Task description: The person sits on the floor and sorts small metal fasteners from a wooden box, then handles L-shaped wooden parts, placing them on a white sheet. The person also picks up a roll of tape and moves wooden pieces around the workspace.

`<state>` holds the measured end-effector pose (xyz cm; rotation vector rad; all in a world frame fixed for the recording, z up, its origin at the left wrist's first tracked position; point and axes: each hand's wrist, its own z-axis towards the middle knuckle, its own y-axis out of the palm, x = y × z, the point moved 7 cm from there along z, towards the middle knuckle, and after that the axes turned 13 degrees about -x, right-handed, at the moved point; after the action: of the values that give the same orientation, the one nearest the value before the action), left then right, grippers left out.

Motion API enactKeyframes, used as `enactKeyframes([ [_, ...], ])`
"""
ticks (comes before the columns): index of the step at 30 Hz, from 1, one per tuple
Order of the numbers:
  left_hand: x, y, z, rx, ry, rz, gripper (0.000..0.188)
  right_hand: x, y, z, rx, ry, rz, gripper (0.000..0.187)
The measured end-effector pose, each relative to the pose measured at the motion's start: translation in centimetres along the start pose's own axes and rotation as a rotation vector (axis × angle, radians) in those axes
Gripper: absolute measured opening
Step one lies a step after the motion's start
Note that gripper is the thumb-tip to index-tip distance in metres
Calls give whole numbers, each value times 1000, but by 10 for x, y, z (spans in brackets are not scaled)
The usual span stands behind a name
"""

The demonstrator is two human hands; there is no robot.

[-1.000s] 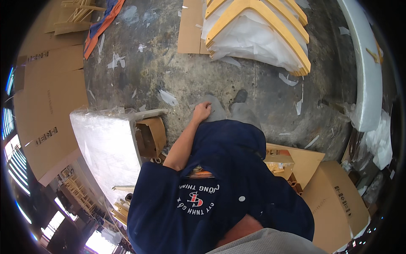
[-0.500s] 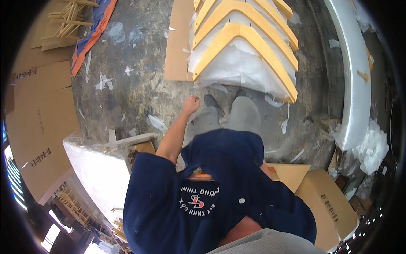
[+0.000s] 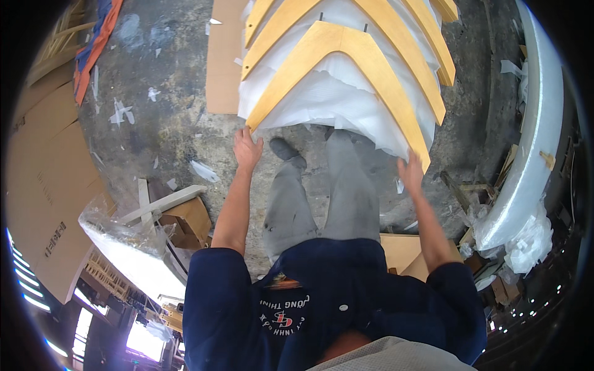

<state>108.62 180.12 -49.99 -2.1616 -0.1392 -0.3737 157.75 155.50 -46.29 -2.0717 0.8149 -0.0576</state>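
In front of me lies a pale yellow V-shaped wooden frame [image 3: 325, 40], its peak pointing away and its two legs spread toward me. White foam wrap [image 3: 328, 80] sits beneath it and bulges out between the legs. My left hand [image 3: 249, 149] has its fingers closed at the tip of the left leg. Against the inner side of the right leg's end is my right hand [image 3: 411, 173], somewhat blurred, so its grip is unclear. More frames of the same shape [image 3: 291, 18] line up behind, with foam between them. Two dark pins [image 3: 365, 28] stick up near the peak.
Flat cardboard [image 3: 224, 68] lies left of the frames. At right stands a long curved piece in white foam [image 3: 526, 136], with crumpled plastic [image 3: 529, 244] at its foot. A plastic-wrapped white panel [image 3: 133, 241] and an open carton [image 3: 189, 219] are near my left side. Scraps litter the concrete floor.
The frames now appear closer to me. My left hand has reached to the left leg's tip, and my right hand, hidden before, has come up to the right leg's end.
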Motion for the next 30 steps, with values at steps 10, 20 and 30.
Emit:
enactKeyframes([
  [10,84,21,141,-32,-171,28,65,-55,-29,212,121,42,-101,97],
  [20,107,-35,121,-23,-9,-8,73,-68,-89,175,113,-83,63,81],
  [30,175,-105,281,126,55,93,65,-89,-173,332,254,-107,-18,90],
])
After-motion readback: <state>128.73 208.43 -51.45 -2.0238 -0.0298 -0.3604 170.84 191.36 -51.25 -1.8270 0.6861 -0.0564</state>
